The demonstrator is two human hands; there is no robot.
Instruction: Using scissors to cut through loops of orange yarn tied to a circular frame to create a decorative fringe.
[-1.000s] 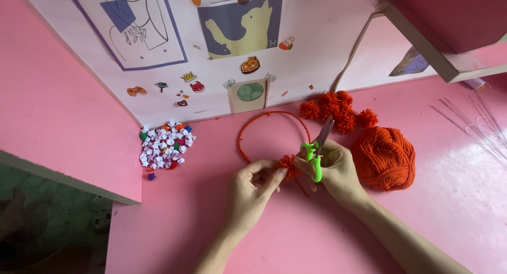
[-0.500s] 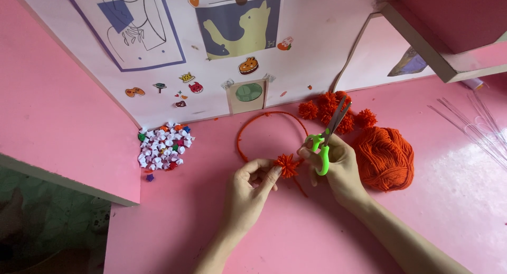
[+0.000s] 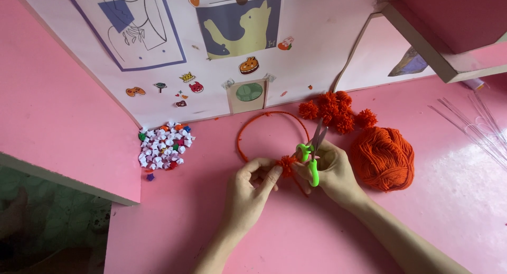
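Note:
My left hand (image 3: 251, 187) pinches a small orange pom-pom (image 3: 287, 164) low over the pink table (image 3: 211, 221). My right hand (image 3: 334, 171) holds green-handled scissors (image 3: 311, 152), blades pointing up and away, right beside the pom-pom. An orange yarn-wrapped ring (image 3: 266, 128) lies just behind both hands. A ball of orange yarn (image 3: 383, 158) sits to the right of my right hand. Several finished orange pom-poms (image 3: 335, 109) are heaped behind it near the wall.
A pile of small folded paper stars (image 3: 163, 146) lies at the left by the wall. Clear thin sticks (image 3: 475, 126) lie at the far right. A sticker-covered white board (image 3: 222, 47) stands behind. A pink shelf (image 3: 449, 31) hangs at top right.
The scissors have swung from lying over the pom-pom to pointing upward, then dipped a little. My left hand has kept its pinch on the pom-pom.

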